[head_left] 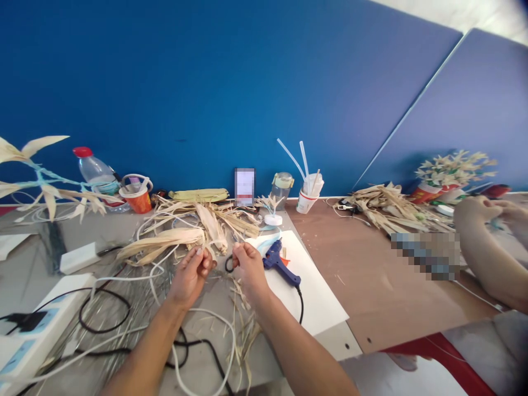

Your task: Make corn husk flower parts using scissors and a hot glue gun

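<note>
My left hand (192, 275) is closed, thumb against fingers, on a small pale piece of corn husk. My right hand (249, 269) is a short way to its right, its fingers pinched together; what they hold is mostly hidden. Against the right thumb shows a black loop (229, 264), perhaps a scissors handle. Just beyond both hands lie dried corn husks (165, 242). To the right of my right hand, a dark blue glue gun (282, 264) rests on a white sheet of paper (317, 297).
White power strips (53, 308) and looping cables crowd the left. Along the blue partition stand a bottle (97, 173), an orange cup (138, 198), a phone (245, 187), a jar (282, 190) and a paper cup with straws (307, 201). Another person's arms (487, 247) are at the right.
</note>
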Demonstrator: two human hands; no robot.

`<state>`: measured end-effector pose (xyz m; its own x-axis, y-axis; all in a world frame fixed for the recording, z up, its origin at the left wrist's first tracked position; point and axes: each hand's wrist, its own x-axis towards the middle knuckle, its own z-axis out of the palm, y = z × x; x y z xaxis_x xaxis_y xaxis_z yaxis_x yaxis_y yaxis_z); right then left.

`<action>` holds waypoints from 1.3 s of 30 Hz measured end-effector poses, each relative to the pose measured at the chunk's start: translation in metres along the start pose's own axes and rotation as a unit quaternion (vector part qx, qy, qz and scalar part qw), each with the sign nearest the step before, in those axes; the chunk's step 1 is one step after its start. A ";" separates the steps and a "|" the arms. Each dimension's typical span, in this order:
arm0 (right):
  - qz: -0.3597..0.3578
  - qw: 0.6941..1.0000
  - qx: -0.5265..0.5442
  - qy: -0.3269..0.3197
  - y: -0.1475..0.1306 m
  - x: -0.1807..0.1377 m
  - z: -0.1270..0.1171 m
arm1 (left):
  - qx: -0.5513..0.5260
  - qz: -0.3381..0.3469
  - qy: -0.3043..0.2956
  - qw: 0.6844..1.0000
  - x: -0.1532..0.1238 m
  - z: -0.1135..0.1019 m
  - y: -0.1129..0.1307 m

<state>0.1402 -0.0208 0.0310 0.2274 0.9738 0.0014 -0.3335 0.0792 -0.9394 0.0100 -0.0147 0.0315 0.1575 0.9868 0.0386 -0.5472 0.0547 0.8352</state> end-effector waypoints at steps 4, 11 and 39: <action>-0.041 0.997 -0.063 0.021 0.000 0.006 -0.007 | 0.004 0.013 0.023 1.000 0.001 0.000 0.001; -0.034 0.997 -0.050 0.038 0.004 0.013 -0.011 | -0.046 0.016 0.031 0.998 0.005 -0.007 0.001; -0.046 0.916 -0.397 -0.035 -0.020 0.031 0.007 | -0.143 0.046 0.024 0.988 0.012 -0.023 0.008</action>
<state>0.1480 0.0095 0.0521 0.1524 0.9844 0.0885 0.4608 0.0084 -0.8875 -0.0111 0.0015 0.0262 0.0614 0.9953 0.0746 -0.7680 -0.0006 0.6405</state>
